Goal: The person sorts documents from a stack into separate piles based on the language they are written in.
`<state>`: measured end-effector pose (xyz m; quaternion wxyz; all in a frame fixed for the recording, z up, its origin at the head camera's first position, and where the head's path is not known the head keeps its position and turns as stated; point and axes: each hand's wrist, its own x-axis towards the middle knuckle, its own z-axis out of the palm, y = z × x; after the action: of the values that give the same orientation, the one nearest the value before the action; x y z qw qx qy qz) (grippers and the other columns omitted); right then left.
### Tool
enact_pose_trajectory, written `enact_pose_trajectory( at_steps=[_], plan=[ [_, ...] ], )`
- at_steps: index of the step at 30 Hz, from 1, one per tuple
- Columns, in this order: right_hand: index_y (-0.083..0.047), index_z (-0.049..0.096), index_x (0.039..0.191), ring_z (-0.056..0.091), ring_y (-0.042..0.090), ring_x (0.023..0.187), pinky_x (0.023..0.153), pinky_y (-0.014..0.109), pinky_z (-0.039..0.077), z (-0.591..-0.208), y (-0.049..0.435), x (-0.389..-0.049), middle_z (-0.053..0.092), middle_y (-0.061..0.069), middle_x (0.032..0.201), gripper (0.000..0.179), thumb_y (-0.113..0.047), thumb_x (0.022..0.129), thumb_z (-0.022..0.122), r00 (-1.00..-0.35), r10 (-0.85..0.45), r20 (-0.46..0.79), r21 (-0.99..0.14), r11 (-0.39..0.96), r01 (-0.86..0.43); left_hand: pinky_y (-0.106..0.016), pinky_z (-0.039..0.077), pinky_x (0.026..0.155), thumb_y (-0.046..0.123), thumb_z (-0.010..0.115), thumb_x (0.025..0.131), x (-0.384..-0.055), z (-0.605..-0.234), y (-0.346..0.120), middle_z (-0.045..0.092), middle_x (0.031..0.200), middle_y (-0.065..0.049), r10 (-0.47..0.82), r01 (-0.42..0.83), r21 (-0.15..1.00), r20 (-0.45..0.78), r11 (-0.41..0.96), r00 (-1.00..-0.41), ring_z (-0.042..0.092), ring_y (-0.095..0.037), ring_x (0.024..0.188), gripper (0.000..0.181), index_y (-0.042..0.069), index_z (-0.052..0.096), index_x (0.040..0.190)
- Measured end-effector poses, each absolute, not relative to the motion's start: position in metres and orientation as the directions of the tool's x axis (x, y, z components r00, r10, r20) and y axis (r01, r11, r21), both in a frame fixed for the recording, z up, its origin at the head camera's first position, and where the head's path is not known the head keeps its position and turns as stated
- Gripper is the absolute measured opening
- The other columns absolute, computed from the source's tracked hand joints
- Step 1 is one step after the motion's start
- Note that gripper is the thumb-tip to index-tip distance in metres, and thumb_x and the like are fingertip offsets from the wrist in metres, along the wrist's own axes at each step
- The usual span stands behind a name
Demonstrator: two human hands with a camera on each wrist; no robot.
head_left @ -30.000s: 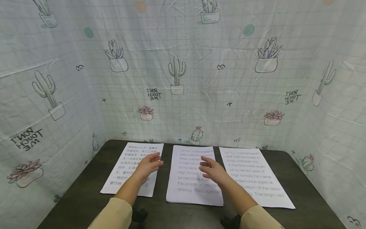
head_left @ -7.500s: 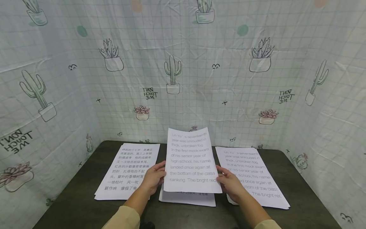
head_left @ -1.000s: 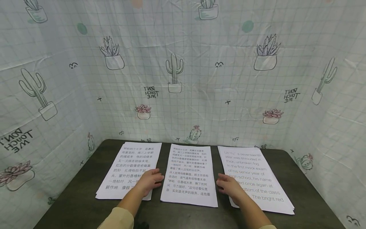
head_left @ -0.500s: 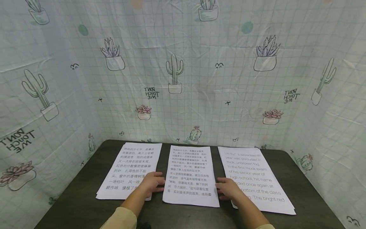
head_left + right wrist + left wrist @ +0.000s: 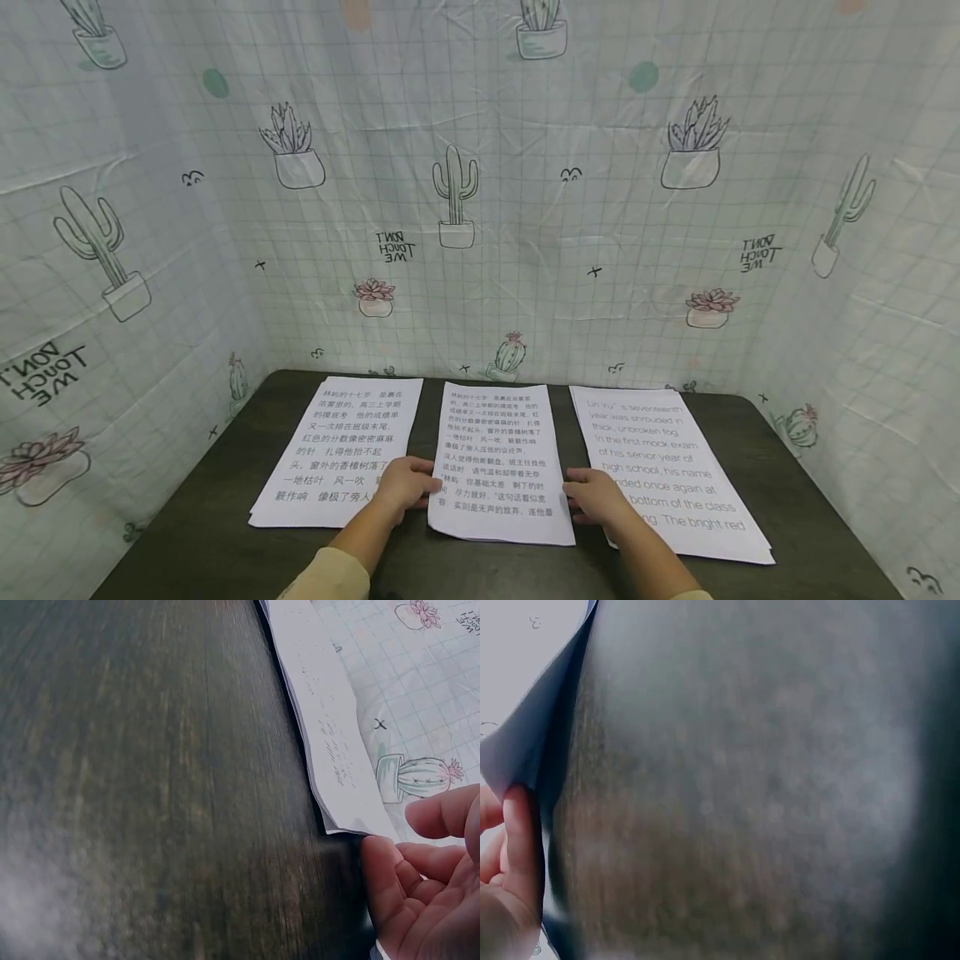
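A stack of printed paper, small Chinese text on top, lies in the middle of the dark table. At its left edge my left hand pinches the paper, fingertips overlapping the margin. In the left wrist view the sheet curls up at its edge, right at the fingertips. My right hand is at the stack's right edge. In the right wrist view one fingertip meets the paper near its corner, while the thumb stands apart from the other fingers.
To the left lies a pile of pages in larger Chinese text, its front right part hidden by my left hand. A pile of English pages lies right, partly behind my right hand. A cactus-print curtain encloses the table.
An English sheet held up 7.5 s ago is out of my hands; the middle stack shows Chinese text. Over the last second both hands have come down to the stack's sides, left fingers onto its edge.
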<state>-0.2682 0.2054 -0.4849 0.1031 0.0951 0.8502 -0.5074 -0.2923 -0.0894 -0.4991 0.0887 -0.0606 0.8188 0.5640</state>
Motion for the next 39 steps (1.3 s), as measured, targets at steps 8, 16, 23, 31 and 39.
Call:
enact_pose_trajectory(
  at_steps=[8,16,23,31,39],
  plan=[
    [0.014,0.051,0.132,0.067,0.028,0.093,0.071,0.039,0.059,-0.489,0.204,-0.268,0.065,0.026,0.113,0.050,-0.005,0.087,0.060,-0.968,0.090,-0.235,-0.851,0.463,0.249,-0.032,0.059,0.068,0.003,0.072,0.081,-0.291,-0.497,-0.088,0.069,0.097,-0.014,-0.039,-0.234,0.907,-0.235,0.350,-0.971,0.067,-0.018,0.080,0.037,-0.007,0.065,0.117],
    [0.013,0.052,0.132,0.065,0.019,0.083,0.068,0.038,0.058,-0.494,0.203,-0.268,0.066,0.017,0.102,0.051,-0.001,0.084,0.063,-0.973,0.099,-0.208,-0.847,0.479,0.230,-0.029,0.057,0.064,0.005,0.070,0.082,-0.288,-0.498,-0.090,0.069,0.094,-0.012,-0.037,-0.211,0.914,-0.211,0.347,-0.977,0.066,-0.015,0.073,0.028,-0.005,0.068,0.108],
    [0.013,0.052,0.132,0.066,0.020,0.085,0.070,0.039,0.059,-0.497,0.204,-0.269,0.066,0.018,0.103,0.051,0.000,0.084,0.063,-0.973,0.104,-0.207,-0.854,0.466,0.231,-0.027,0.057,0.063,0.004,0.071,0.081,-0.290,-0.500,-0.089,0.067,0.092,-0.013,-0.061,-0.172,0.934,-0.161,0.314,-0.985,0.064,-0.015,0.072,0.023,-0.005,0.069,0.102],
    [0.012,0.051,0.133,0.068,0.026,0.092,0.074,0.042,0.060,-0.494,0.204,-0.269,0.065,0.025,0.113,0.049,-0.006,0.088,0.059,-0.968,0.103,-0.228,-0.851,0.462,0.250,-0.029,0.059,0.072,0.004,0.065,0.088,-0.291,-0.507,-0.090,0.067,0.104,-0.015,0.020,-0.193,0.973,-0.197,0.127,-0.980,0.066,-0.013,0.081,0.032,-0.009,0.062,0.117],
    [0.010,0.052,0.133,0.069,0.028,0.093,0.075,0.041,0.060,-0.487,0.206,-0.269,0.065,0.026,0.118,0.047,-0.010,0.091,0.057,-0.966,0.118,-0.230,-0.857,0.446,0.259,-0.026,0.057,0.074,0.007,0.064,0.090,-0.296,-0.508,-0.093,0.067,0.109,-0.014,0.058,-0.207,0.978,-0.208,0.013,-0.976,0.065,-0.013,0.088,0.039,-0.009,0.057,0.125]
  ],
)
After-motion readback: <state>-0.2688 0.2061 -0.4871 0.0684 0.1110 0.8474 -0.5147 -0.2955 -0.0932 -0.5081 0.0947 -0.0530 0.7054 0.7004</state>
